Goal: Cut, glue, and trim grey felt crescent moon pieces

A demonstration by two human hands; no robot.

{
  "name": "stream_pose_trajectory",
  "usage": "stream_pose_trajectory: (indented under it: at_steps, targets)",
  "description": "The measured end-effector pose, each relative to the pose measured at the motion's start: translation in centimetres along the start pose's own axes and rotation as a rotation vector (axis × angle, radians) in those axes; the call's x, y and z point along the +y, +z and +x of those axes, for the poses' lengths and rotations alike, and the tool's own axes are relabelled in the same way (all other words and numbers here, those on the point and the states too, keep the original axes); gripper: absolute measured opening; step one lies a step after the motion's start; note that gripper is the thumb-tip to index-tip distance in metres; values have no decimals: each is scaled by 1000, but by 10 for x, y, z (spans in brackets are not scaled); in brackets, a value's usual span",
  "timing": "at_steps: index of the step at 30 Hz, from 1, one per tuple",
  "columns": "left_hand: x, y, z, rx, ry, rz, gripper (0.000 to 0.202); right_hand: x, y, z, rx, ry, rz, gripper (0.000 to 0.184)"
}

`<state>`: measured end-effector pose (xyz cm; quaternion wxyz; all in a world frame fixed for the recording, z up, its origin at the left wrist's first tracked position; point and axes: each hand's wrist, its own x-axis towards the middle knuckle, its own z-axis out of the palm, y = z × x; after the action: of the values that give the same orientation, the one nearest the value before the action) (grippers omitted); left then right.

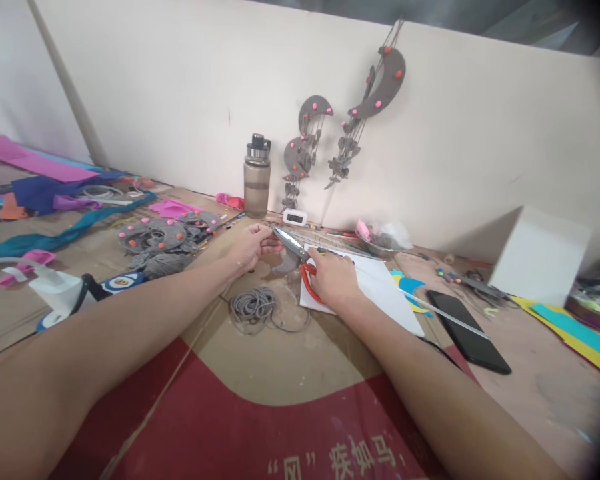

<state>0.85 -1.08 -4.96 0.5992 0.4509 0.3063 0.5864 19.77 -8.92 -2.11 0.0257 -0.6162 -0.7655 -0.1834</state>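
Note:
My right hand (334, 277) is closed around scissors (307, 267) with red handles, their blades pointing up and left. At the blade tips, my left hand (255, 247) has its fingers pinched together; whatever they hold is too small to make out. Below the blades is a grey curved piece (286, 263), partly covered by them. A coil of grey cord (253, 308) lies on the cardboard nearer to me, with a loose strand running right. White paper (380, 300) lies under and beside my right hand.
Grey crescent ornaments with pink and orange dots (163, 233) are piled at left; a strung crescent garland (393, 77) hangs on the wall. A water bottle (257, 177) and small digital clock (295, 217) stand at the back. A black phone (467, 330) lies right, a white charger (55, 290) left.

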Motion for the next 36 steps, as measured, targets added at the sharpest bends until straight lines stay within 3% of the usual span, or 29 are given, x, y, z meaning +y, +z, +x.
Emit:
stream_pose_trajectory:
  at_steps: [12,27,36]
  targets:
    - [-4,-3,4,-22,-35,33,10,0,-1,0,-18,-21,-52,43]
    - [-5,-2,6,22,-31,58,8,-1,-7,-1,-83,26,27,37]
    - [-7,-6,10,33,-31,22,10,2,-2,1,-13,34,37,37]
